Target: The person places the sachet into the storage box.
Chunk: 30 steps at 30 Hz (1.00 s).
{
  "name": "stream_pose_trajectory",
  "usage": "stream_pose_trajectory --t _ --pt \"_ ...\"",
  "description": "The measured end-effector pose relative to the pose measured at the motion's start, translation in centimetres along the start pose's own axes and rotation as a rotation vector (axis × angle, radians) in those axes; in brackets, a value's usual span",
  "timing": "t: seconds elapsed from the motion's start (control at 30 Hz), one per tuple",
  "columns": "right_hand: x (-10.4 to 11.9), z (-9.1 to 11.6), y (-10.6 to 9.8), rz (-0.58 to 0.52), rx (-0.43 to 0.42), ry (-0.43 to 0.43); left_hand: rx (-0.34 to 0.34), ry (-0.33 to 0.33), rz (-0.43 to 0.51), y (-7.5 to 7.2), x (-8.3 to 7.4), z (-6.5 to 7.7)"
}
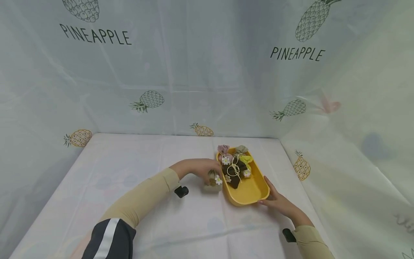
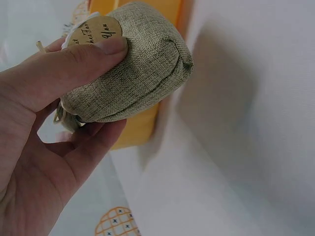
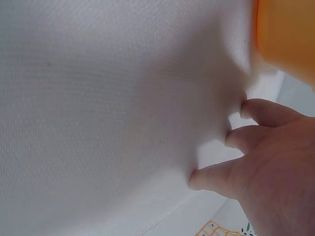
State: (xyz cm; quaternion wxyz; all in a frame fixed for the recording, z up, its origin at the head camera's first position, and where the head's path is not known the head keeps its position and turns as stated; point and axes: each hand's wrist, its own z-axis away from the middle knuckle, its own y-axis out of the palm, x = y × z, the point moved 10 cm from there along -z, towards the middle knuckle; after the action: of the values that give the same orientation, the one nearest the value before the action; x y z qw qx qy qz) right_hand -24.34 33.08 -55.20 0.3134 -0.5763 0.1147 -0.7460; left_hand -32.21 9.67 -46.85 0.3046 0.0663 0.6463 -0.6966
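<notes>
My left hand (image 1: 203, 169) holds a small grey-green burlap sachet (image 2: 140, 69) just left of the yellow tray (image 1: 247, 194). In the left wrist view, the thumb lies over the sachet's round brown tag (image 2: 107, 30), which carries handwriting-style print, and the fingers are underneath. A white flower (image 1: 218, 180) shows on the sachet in the head view. At the tray's near right corner is my right hand (image 1: 280, 204), thumb and forefinger spread around the corner. Other right fingertips (image 3: 199, 179) rest on the white cloth.
Several sachets lie in the tray's far left part: a dark brown one (image 1: 233, 172) with a cream bow, a pink one (image 1: 223, 149), a yellow-green one (image 1: 246, 159) and a grey-green one (image 1: 241, 149). White cloth (image 1: 155, 151) covers the table; a pineapple-print curtain (image 1: 207, 64) hangs behind.
</notes>
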Motion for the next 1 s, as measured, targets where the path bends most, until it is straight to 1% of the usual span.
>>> stream_pose_trajectory --t 0.17,0.27,0.33,0.53,0.67,0.83,0.9,1.0 --pt "0.0 0.0 0.1 -0.003 0.005 0.002 -0.008 0.017 0.000 -1.1 -0.9 -0.3" --pt "0.0 0.1 0.2 0.000 0.005 0.009 -0.002 0.024 0.011 -1.6 -1.9 -0.7" --pt "0.0 0.1 0.2 0.004 0.003 0.010 -0.002 0.043 0.006 -2.1 -2.8 -1.2" --pt "0.0 0.0 0.2 0.005 0.000 0.012 -0.023 0.104 -0.041 -2.8 -4.8 -3.2" --pt "-0.1 0.2 0.2 0.011 0.002 0.032 -0.022 0.108 -0.043 -2.8 -5.7 -4.7" --pt "0.0 0.2 0.0 0.012 -0.006 0.027 -0.033 0.104 -0.064 -2.7 -6.5 -6.7" --pt "-0.1 0.2 0.0 0.010 -0.008 0.026 -0.038 0.118 -0.086 -2.6 -7.0 -7.4" --pt "-0.2 0.2 0.1 0.017 -0.007 0.032 -0.038 0.134 -0.096 -2.4 -7.6 -8.3"
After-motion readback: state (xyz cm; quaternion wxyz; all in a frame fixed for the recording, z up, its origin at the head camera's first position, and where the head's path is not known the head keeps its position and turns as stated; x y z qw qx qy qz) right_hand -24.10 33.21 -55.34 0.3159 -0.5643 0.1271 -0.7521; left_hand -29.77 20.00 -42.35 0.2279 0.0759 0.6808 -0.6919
